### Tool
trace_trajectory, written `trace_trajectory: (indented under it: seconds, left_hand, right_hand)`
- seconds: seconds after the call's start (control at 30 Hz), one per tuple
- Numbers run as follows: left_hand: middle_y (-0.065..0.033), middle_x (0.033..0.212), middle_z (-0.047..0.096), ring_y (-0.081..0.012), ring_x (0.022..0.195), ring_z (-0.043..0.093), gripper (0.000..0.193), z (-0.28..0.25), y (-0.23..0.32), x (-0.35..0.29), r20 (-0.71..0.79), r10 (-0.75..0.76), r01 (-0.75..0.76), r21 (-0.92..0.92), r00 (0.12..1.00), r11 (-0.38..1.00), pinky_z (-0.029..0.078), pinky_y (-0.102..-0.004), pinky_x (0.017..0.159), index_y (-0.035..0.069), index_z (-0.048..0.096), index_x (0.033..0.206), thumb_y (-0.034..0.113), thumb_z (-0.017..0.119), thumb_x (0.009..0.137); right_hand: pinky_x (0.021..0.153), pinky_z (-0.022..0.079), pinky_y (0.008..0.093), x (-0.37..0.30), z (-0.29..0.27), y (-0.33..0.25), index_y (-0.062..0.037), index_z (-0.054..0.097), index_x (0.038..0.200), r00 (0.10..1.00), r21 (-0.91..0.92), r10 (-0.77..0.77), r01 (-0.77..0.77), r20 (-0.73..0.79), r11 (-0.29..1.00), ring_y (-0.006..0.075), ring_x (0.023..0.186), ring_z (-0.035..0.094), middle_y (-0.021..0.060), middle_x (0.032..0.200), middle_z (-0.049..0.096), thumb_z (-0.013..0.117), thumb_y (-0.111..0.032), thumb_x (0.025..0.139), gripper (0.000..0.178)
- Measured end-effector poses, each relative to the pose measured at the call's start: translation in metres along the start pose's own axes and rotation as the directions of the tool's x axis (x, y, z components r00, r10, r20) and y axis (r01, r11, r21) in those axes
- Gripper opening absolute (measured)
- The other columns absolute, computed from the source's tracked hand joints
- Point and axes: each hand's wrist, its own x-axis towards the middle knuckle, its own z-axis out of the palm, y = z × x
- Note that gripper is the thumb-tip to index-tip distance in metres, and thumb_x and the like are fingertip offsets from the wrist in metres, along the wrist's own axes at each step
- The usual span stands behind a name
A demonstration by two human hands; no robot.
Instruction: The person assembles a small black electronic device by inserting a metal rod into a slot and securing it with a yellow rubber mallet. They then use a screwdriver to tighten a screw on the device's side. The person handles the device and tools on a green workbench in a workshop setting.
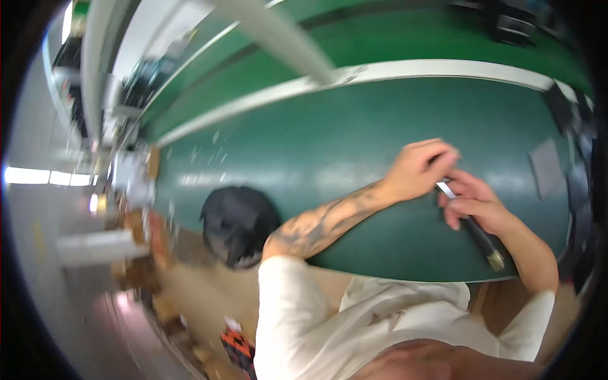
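Note:
My right hand is wrapped round a slim black-handled tool. A shiny flat metal part shows at the tool's upper end between the fingers, and a brass-coloured tip at its lower end points toward the near table edge. Just to the left, my left hand has its fingers curled together at the tool's metal end. Something dark shows between its thumb and fingers, too small and blurred to name. Both hands are over the green table, and the fingertips come close to each other.
A black, bag-like bundle sits at the table's left near edge, beside my left forearm. A grey flat rectangle lies at the right, near dark objects along that edge. A white rail borders the far side. Cardboard boxes stand at left.

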Motion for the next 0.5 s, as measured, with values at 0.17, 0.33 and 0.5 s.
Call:
trace_trajectory:
  seconds: [0.17,0.33,0.5]
  left_hand:
    - [-0.0144,0.087,0.07,-0.0288,0.073,0.069,0.019,0.008,0.001,-0.002,-0.126,0.151,-0.142,0.071,0.98,0.987,0.054,-0.0367,0.066,0.0,0.069,0.094,0.017,0.062,0.097]
    - [-0.0141,0.081,0.068,-0.0314,0.069,0.066,0.022,0.008,0.006,0.004,-0.132,0.096,-0.09,0.047,0.987,0.995,0.051,-0.0391,0.061,0.001,0.07,0.09,0.022,0.064,0.094]
    - [-0.0149,0.081,0.068,-0.0316,0.068,0.066,0.024,0.009,0.004,0.004,-0.145,0.068,-0.064,0.036,0.987,0.997,0.051,-0.0398,0.06,0.001,0.071,0.089,0.024,0.065,0.093]
  right_hand:
    - [0.058,0.052,0.0297,-0.003,0.005,0.002,0.0024,0.029,0.154,0.996,-0.059,-0.021,0.015,-0.092,0.998,0.019,0.068,0.063,0.0128,0.101,0.059,0.069,-0.02,0.087,0.081]
    - [0.052,0.049,0.0264,-0.002,0.003,0.001,0.004,0.03,0.154,0.987,-0.115,-0.041,0.024,-0.154,0.993,0.0146,0.064,0.06,0.0112,0.098,0.058,0.071,-0.025,0.085,0.085]
    - [0.052,0.049,0.026,-0.002,0.0,0.001,0.0042,0.03,0.153,0.987,-0.143,-0.043,0.021,-0.156,0.99,0.0138,0.063,0.059,0.0106,0.098,0.057,0.072,-0.028,0.085,0.086]
